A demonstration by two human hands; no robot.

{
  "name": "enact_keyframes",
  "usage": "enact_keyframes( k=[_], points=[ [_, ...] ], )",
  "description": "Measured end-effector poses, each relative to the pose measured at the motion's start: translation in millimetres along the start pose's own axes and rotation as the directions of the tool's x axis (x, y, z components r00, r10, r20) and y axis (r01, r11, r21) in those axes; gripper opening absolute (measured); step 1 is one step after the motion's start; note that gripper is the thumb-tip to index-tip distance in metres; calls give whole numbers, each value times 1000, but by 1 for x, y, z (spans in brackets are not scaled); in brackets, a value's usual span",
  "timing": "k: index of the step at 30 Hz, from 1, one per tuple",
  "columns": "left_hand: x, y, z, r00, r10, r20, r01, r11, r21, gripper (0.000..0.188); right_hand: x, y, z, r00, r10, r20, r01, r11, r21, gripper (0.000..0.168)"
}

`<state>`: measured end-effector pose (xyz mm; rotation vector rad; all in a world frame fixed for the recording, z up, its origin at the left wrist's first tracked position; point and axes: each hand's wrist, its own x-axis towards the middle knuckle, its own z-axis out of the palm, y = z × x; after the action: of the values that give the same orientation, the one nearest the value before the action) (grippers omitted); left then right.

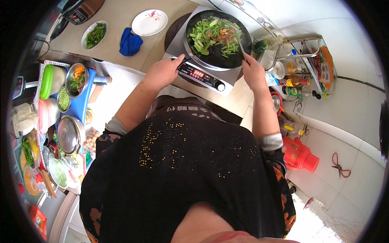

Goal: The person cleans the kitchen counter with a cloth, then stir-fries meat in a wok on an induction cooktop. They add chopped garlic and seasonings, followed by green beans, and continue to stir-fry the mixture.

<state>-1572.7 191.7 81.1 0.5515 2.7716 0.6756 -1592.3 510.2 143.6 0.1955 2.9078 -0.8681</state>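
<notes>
A black frying pan (218, 62) stands on an induction cooker (203, 74) with a lit display. Inside the pan lie cut green stalks (200, 34), with browned pieces of meat (224, 35) heaped toward the far right. My left hand (163, 72) is closed around the pan's dark handle (184, 63), index finger stretched along it. In my right hand (253, 71) is the handle of a metal spatula (239, 41), which slants over the pan into the food. The spatula's blade is largely hidden among the pieces.
Left of the cooker are a blue cloth (130, 42), a white plate (149, 22) and a dish of cooked greens (95, 35). A wire rack with bottles (296, 82) stands close to my right arm. A shelf (80, 104) with bowls and a lidded pot (69, 135) is at left.
</notes>
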Motion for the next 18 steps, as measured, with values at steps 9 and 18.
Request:
enact_keyframes(
  k=[9, 18],
  points=[
    [0, 6, -1, 999, 30, -26, -29, 999, 17, 53, -5, -3, 46, 997, -1, 73, 7, 997, -75, 40],
    [0, -1, 9, 996, 55, -74, -55, 998, 3, 58, -79, -2, -91, 961, 99, 259, -18, 954, -299, 35]
  ],
)
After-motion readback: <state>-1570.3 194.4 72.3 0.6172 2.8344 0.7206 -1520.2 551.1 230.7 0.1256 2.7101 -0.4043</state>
